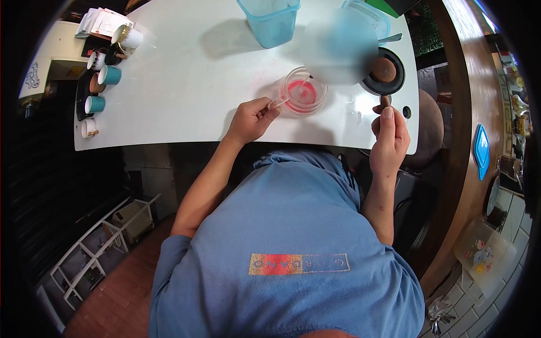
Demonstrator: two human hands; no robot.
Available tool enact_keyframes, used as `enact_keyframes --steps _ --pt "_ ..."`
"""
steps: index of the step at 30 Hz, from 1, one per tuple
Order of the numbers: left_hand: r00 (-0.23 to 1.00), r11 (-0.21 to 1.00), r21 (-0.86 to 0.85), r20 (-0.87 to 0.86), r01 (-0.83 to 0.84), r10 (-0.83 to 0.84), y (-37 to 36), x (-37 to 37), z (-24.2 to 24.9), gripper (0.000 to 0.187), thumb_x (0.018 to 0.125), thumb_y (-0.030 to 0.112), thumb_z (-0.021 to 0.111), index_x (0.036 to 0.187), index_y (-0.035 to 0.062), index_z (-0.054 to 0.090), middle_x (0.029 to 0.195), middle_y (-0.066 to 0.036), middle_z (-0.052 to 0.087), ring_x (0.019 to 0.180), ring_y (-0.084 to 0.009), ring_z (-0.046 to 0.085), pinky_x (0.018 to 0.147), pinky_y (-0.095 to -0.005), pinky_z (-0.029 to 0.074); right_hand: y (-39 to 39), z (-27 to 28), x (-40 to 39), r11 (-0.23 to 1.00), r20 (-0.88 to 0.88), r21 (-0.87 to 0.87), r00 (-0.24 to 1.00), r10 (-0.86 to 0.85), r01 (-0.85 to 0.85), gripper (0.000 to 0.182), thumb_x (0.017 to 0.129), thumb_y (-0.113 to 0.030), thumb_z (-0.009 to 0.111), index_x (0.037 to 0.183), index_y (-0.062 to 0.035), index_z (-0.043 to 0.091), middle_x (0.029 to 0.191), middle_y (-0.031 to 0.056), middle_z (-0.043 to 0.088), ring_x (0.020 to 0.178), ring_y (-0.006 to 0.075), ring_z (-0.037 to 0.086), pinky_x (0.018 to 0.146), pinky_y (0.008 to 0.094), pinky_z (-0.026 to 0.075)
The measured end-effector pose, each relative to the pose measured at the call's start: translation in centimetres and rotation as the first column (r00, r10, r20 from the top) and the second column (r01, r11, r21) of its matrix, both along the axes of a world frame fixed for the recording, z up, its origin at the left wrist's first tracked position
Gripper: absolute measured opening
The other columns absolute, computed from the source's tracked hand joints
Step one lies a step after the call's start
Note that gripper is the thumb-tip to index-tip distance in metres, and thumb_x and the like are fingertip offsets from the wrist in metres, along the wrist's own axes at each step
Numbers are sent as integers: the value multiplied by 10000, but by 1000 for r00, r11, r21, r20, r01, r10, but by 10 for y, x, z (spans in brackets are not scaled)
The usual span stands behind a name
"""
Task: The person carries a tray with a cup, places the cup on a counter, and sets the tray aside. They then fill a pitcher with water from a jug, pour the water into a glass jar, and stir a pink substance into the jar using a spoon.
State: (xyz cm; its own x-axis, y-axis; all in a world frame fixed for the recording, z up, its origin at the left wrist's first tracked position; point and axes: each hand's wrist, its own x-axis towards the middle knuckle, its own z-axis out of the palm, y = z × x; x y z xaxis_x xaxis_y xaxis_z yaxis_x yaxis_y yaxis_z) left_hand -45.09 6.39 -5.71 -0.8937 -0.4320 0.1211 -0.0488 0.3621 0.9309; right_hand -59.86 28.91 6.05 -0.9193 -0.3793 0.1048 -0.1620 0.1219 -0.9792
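Observation:
My left hand (253, 120) is closed on the clear handle of a round glass cup (307, 90), which has red liquid or residue inside and stands on the white table. On the right, my right hand (389, 132) pinches a thin brown handle (385, 101). Just above that hand lies a round black dish or lid (393, 84) with a brown round piece (384, 70) on it; whether the handle joins it is unclear. A blurred pale-blue shape (341, 48) hides part of the view between cup and dish.
A light-blue plastic container (272, 25) stands at the table's back, with a blue-rimmed lid (372, 17) and a spoon (390, 39) to its right. Teal cups (109, 75), white cups (89, 128) and papers (111, 22) line the left edge of the white table (186, 84).

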Motion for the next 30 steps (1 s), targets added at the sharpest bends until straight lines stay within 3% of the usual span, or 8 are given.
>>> enact_keyframes --steps 7,16,18,19,25,27,30 --pt "1000 999 42 -18 3 -2 2 -1 5 340 907 290 639 734 12 550 550 -11 429 512 -68 373 482 -239 349 7 3 0 1000 -12 29 1000 -10 11 323 988 -255 476 946 35 612 630 -35 420 583 34 331 535 213 237" --pt "999 999 -41 -34 28 -29 4 2 12 373 935 285 597 713 -6 524 569 -63 396 512 -120 366 485 -283 340 3 2 0 999 -17 -1 999 -48 48 338 991 -262 476 958 46 612 636 -34 421 589 31 332 531 210 233" --pt "987 991 -28 94 131 -128 0 6 13 290 945 282 577 833 15 592 675 -29 534 612 -83 478 570 -240 396 2 3 0 999 -17 12 999 -37 37 334 990 -257 477 957 46 612 637 -34 422 592 32 335 536 211 240" --pt "987 991 -29 92 133 -130 2 6 15 290 945 282 577 833 15 592 675 -29 534 612 -83 478 570 -240 396 0 4 0 999 -20 11 999 -39 39 334 990 -257 477 957 46 612 637 -34 422 592 32 335 536 211 240" --pt "985 989 -42 100 145 -140 15 7 22 262 956 253 554 859 12 588 725 -51 541 642 -129 501 603 -266 419 -6 5 0 1000 -18 -20 1000 -8 7 309 980 -232 500 960 55 611 635 -33 431 592 39 366 539 208 281" --pt "994 991 -75 20 107 -106 20 6 26 343 947 295 558 783 -6 545 652 -136 500 564 -269 470 542 -350 396 -6 6 1 1000 -14 -24 1000 10 -10 309 980 -235 500 957 54 608 634 -35 426 589 38 359 536 209 275" --pt "994 991 -75 21 110 -109 21 7 28 326 943 291 562 797 -1 562 665 -136 517 579 -265 488 559 -349 407 -7 7 4 999 -7 -37 1000 26 -27 310 981 -239 501 952 51 605 632 -39 417 585 36 343 532 210 262"
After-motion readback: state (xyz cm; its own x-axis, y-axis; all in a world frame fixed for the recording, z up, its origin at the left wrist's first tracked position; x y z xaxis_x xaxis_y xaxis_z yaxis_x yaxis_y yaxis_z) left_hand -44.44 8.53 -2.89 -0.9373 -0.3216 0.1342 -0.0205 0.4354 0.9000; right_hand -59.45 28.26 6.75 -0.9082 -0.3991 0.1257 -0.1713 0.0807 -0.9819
